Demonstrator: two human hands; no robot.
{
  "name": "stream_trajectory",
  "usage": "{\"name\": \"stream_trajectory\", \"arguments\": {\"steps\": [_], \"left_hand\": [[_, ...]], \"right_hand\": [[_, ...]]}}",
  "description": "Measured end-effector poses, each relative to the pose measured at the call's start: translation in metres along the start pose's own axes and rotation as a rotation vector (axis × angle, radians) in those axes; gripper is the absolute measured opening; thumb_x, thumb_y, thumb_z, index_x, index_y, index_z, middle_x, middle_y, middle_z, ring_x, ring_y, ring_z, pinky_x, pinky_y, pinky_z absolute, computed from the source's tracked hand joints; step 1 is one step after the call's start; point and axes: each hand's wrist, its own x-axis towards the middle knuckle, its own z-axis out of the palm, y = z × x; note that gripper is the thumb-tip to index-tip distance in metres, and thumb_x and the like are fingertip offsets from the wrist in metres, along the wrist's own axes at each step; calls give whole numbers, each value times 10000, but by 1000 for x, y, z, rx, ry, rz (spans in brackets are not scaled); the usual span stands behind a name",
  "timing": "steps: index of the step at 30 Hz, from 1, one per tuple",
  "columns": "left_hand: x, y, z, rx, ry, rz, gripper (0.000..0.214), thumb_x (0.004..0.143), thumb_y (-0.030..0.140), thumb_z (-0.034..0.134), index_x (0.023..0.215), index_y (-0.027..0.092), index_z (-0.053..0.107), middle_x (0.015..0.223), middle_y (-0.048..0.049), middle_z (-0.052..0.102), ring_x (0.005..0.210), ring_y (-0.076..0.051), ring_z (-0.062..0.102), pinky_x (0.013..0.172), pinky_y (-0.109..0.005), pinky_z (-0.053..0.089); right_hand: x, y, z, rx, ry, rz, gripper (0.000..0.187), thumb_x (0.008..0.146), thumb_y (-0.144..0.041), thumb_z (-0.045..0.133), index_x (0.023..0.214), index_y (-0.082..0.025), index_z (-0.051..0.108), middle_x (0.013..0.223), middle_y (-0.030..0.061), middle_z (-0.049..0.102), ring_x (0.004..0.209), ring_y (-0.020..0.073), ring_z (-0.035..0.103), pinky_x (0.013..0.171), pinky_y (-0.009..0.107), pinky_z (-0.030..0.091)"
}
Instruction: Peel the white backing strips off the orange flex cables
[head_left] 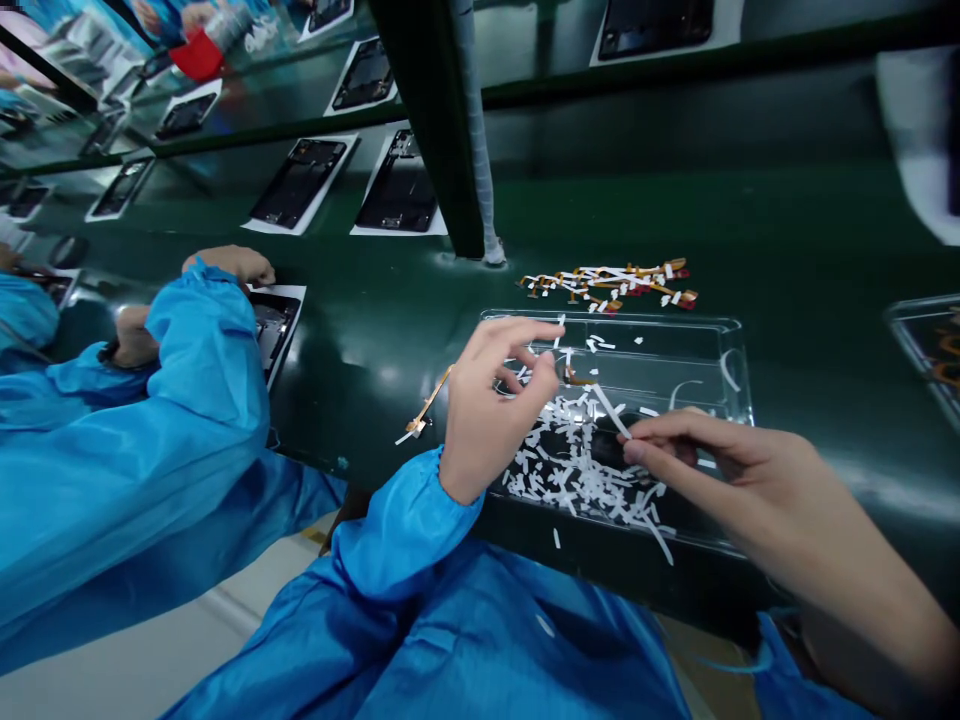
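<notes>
My right hand pinches the lower end of a narrow white strip between thumb and forefinger. At the strip's upper end is a small orange-brown flex cable, close to my left thumb. My left hand is held over the tray's left side, its thumb and forefinger apart and the other fingers curled. A tiny white piece shows at the left forefinger's tip. Below both hands, a clear plastic tray holds many white scraps. One flex cable lies left of my left hand.
A pile of flex cables lies behind the tray. A green post stands on the green bench. Black device housings rest on white sheets at the back. A co-worker's blue sleeve is at left. Another tray sits at right.
</notes>
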Motion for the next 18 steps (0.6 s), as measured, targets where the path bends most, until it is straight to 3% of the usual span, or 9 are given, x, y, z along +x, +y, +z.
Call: {"name": "stream_trajectory", "arguments": {"steps": [2, 5, 7, 14, 18], "left_hand": [[-8, 4, 4, 107, -16, 112, 156, 932, 142, 634, 1042, 195, 730, 1078, -46, 733, 793, -87, 666, 653, -206, 563], [-19, 8, 12, 192, -195, 243, 95, 943, 197, 650, 961, 189, 743, 952, -16, 761, 824, -98, 696, 759, -232, 595], [-24, 7, 15, 263, -236, 295, 108, 955, 229, 647, 957, 188, 746, 938, -7, 775, 854, -106, 710, 791, -244, 597], [-30, 0, 18, 532, -161, 505, 107, 941, 198, 648, 1000, 204, 737, 918, 23, 776, 778, -123, 685, 699, -270, 544], [-26, -1, 16, 531, -169, 465, 125, 939, 171, 603, 892, 202, 714, 862, 21, 755, 772, -116, 686, 686, -253, 525]], "right_hand": [[-1, 0, 0, -2, 27, -15, 413, 809, -677, 677, 900, -287, 780, 898, 12, 745, 781, 207, 680, 548, 277, 471], [-2, -2, -2, -8, 54, -57, 356, 845, -629, 677, 980, -316, 779, 897, -12, 739, 776, 184, 675, 598, 273, 493], [-4, -2, -2, -19, 44, -102, 312, 885, -579, 665, 1054, -337, 768, 962, -20, 741, 833, 177, 681, 674, 277, 517], [-7, -2, 8, -104, 40, -258, 272, 980, -471, 590, 1192, -357, 718, 1138, -2, 729, 994, 196, 656, 810, 330, 517], [-12, 4, -2, -157, 93, -244, 270, 961, -513, 589, 1115, -348, 739, 1057, 1, 735, 913, 204, 664, 739, 322, 519]]}}
